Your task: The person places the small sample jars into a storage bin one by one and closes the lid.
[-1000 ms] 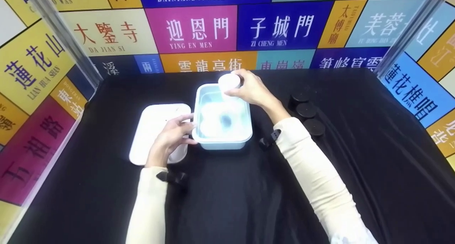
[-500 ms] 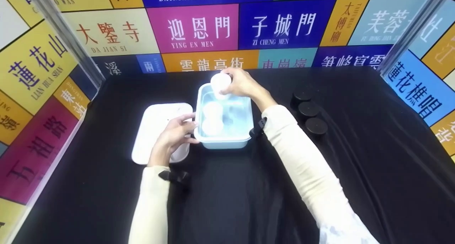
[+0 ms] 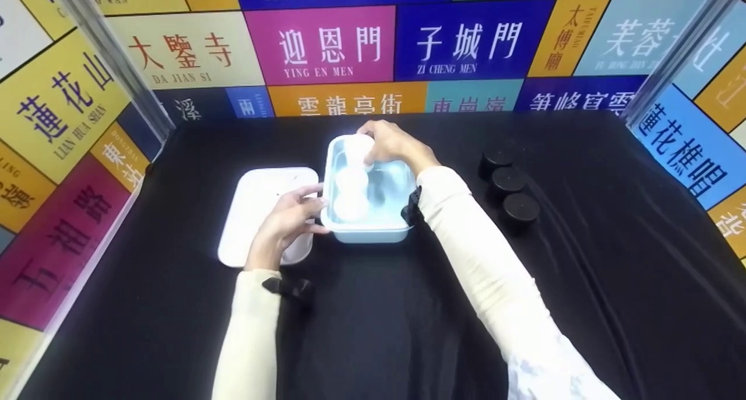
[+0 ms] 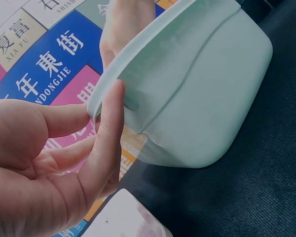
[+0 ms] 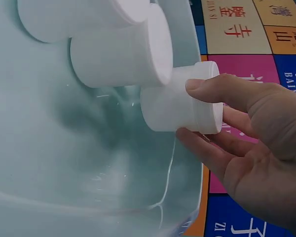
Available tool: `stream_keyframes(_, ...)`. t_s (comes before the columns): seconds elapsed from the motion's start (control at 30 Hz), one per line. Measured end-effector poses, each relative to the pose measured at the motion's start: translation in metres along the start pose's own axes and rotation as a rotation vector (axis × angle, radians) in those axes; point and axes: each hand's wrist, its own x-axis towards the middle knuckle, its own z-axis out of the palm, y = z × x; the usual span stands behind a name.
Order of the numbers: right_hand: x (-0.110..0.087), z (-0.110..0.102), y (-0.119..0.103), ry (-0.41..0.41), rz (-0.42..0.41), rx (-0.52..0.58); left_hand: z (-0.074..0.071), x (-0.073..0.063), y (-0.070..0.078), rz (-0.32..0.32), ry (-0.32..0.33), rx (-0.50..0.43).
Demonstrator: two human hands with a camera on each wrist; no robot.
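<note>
Bright, even light; white jars glare out, edges bend slightly.

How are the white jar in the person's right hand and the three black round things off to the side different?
The white jar is white and held by the right hand over the far end of the pale blue tub; the black round pieces are dark and lie untouched in a row on the black cloth, right of the tub. The jar looks taller; the black pieces look squat, like caps. Both kinds are round.

Black cloth (image 3: pixel 583 283) covers the table — bright Chinese-lettered sign panels (image 3: pixel 326 47) wall it.
</note>
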Motion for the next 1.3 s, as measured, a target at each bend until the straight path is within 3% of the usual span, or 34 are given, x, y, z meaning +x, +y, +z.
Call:
stream_keyframes(0.43, 0.0037, 0.0058, -0.0086, -0.018, 0.016, -0.081, 0.0024, 0.0013, 0.0014, -0.016, 0.011, 0.016)
stream_keyframes(0.87, 0.0058, 0.0074, -0.0051, -0.087, 0.044, -0.064, 0.0032, 0.0004, 0.0010, -0.025, 0.011, 0.008)
stream_keyframes(1.3, 0.0091, 0.0098, -0.0054, -0.088, 0.046, -0.116, 0.0009, -0.0005, 0.0009, -0.019, 0.018, 0.000)
